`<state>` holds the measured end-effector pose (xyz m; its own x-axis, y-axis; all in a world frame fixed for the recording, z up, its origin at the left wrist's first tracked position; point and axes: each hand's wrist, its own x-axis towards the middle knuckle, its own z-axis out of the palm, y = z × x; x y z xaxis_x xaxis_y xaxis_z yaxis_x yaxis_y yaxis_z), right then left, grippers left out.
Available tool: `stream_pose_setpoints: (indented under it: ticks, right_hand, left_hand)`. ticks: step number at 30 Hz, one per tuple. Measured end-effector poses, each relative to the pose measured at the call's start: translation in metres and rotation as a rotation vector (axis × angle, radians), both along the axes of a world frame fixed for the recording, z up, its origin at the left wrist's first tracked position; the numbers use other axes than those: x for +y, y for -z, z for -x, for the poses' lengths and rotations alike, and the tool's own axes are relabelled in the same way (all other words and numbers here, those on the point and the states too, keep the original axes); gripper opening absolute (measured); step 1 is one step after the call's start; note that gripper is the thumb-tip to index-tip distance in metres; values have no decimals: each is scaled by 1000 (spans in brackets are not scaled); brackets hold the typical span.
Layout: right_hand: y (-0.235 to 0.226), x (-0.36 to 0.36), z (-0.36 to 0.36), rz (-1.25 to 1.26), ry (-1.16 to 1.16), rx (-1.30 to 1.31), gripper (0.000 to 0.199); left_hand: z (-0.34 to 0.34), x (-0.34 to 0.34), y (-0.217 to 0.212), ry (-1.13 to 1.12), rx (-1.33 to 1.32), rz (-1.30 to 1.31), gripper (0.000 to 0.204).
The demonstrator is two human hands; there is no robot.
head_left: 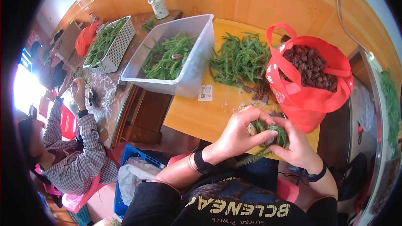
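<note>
My left hand (241,130) and my right hand (295,143) are closed together around a small bundle of green sprigs (274,136) with a brown cone in it, held over the near edge of the yellow table (201,115). One sprig hangs down below my hands. A loose pile of green sprigs (240,60) lies on the table just beyond. A red bag (307,96) full of brown cones (312,67) stands to the right of my hands.
A clear plastic bin (190,73) holding green sprigs sits at the table's left end. A white perforated basket (119,44) with more sprigs and a white bottle (158,3) are on the far table. Another person in a checked shirt (81,150) works at left. A blue crate (130,155) stands below.
</note>
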<state>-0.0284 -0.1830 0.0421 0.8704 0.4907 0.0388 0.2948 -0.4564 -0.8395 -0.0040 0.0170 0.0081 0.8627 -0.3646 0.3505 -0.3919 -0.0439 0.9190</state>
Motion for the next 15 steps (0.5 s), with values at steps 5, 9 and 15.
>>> stream_pose_setpoints:
  ticks: [5,9,15]
  right_hand:
    - [-12,24,-24,160,-75,-68,44]
    - [-24,39,-46,-26,40,-279,42]
    - [-55,96,-84,-104,14,-481,38]
  left_hand:
    - [-19,51,-15,-386,-396,-187,69]
    - [-29,104,-20,-992,-416,-573,84]
    - [-38,136,6,-863,-355,-740,55]
